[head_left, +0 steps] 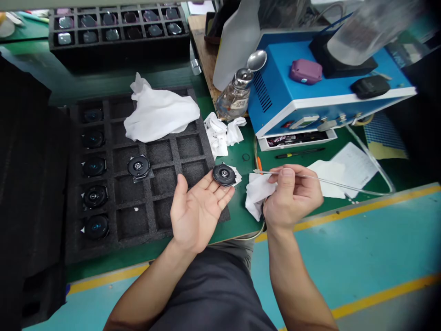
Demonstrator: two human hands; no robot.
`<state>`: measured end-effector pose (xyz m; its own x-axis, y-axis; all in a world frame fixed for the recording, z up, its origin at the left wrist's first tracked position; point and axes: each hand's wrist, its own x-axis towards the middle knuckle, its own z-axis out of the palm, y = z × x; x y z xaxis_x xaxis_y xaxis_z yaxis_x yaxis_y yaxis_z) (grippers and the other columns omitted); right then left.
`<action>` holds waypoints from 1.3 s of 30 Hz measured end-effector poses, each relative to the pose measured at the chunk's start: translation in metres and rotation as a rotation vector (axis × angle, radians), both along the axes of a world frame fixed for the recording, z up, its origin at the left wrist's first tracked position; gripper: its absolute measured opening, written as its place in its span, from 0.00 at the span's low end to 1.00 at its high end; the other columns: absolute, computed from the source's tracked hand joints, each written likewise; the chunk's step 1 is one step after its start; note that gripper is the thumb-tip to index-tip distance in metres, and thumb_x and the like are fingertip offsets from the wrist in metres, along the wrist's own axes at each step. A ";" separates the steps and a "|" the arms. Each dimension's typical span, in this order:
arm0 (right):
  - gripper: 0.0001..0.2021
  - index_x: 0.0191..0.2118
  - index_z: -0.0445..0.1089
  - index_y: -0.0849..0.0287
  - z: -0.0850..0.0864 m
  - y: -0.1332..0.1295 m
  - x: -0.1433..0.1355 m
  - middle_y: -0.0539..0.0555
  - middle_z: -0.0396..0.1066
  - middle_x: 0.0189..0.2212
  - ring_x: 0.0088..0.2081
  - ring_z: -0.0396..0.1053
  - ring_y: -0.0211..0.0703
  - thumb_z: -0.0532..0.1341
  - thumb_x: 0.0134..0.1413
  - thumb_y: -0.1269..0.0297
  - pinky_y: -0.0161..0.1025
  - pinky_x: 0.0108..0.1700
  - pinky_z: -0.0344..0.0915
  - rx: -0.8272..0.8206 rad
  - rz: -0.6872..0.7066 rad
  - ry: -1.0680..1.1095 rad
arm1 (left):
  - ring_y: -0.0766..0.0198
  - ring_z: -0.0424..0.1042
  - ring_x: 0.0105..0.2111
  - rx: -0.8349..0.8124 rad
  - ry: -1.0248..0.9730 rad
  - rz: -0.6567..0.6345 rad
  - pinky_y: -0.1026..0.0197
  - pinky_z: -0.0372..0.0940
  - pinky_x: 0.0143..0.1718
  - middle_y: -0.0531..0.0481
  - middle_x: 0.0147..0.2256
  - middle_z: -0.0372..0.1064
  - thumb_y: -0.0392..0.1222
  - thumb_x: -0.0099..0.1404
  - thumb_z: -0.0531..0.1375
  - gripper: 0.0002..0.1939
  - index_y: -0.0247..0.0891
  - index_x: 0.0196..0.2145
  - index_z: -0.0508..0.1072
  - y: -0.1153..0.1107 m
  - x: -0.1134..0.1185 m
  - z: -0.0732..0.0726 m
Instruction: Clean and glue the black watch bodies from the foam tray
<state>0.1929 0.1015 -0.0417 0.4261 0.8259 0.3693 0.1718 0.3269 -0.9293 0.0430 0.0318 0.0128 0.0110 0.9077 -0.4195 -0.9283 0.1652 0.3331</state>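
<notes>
My left hand (198,216) is palm up with its thumb spread. On its fingertips rests a round black watch body (223,174), its ringed face turned up. My right hand (292,195) pinches a thin pale rod-like tool (265,172), whose tip points left toward the watch body, apart from it. A clear tube (365,191) trails right behind that hand. Just left of the right hand is a white cloth (257,195); whether the fingers touch it I cannot tell. Left of my left hand, another watch body (138,166) sits in a black foam tray (148,184).
Several black watch bodies (96,195) fill the tray's left column. A white cloth (158,115) covers its back cells. Ahead stand a glass bottle (234,99) and a blue machine (282,87). Crumpled wipes (217,135), a pen (299,153) and paper (354,168) lie nearby.
</notes>
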 end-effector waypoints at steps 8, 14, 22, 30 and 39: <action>0.08 0.36 0.72 0.58 -0.001 0.001 0.000 0.50 0.73 0.28 0.24 0.70 0.38 0.66 0.60 0.59 0.39 0.30 0.68 0.024 0.007 0.009 | 0.45 0.58 0.69 0.042 0.012 -0.057 0.46 0.56 0.68 0.37 0.60 0.71 0.70 0.70 0.48 0.37 0.34 0.51 0.76 -0.001 -0.001 0.000; 0.08 0.36 0.72 0.58 0.000 0.000 0.000 0.49 0.72 0.26 0.25 0.69 0.39 0.66 0.59 0.59 0.39 0.29 0.66 0.025 -0.004 -0.016 | 0.43 0.58 0.69 0.040 -0.068 -0.149 0.46 0.52 0.69 0.34 0.61 0.69 0.70 0.70 0.48 0.39 0.31 0.54 0.73 -0.008 -0.010 0.023; 0.11 0.35 0.71 0.58 0.000 -0.005 0.000 0.49 0.72 0.26 0.24 0.68 0.38 0.66 0.58 0.56 0.39 0.29 0.67 0.022 -0.007 -0.031 | 0.42 0.63 0.65 0.051 -0.099 -0.215 0.45 0.52 0.68 0.29 0.60 0.69 0.69 0.71 0.45 0.41 0.27 0.58 0.70 -0.023 -0.024 0.045; 0.12 0.36 0.71 0.59 -0.002 -0.008 0.002 0.50 0.73 0.27 0.24 0.68 0.38 0.66 0.58 0.55 0.40 0.32 0.69 0.026 -0.011 -0.032 | 0.41 0.66 0.63 0.028 -0.087 -0.192 0.45 0.54 0.66 0.26 0.59 0.69 0.69 0.72 0.42 0.44 0.23 0.60 0.67 -0.034 -0.025 0.056; 0.13 0.36 0.71 0.59 -0.002 -0.008 0.002 0.50 0.73 0.27 0.24 0.68 0.39 0.67 0.57 0.54 0.40 0.32 0.69 0.027 -0.003 -0.022 | 0.41 0.67 0.62 0.032 -0.091 -0.168 0.46 0.57 0.65 0.26 0.57 0.71 0.70 0.71 0.45 0.43 0.24 0.58 0.69 -0.039 -0.026 0.059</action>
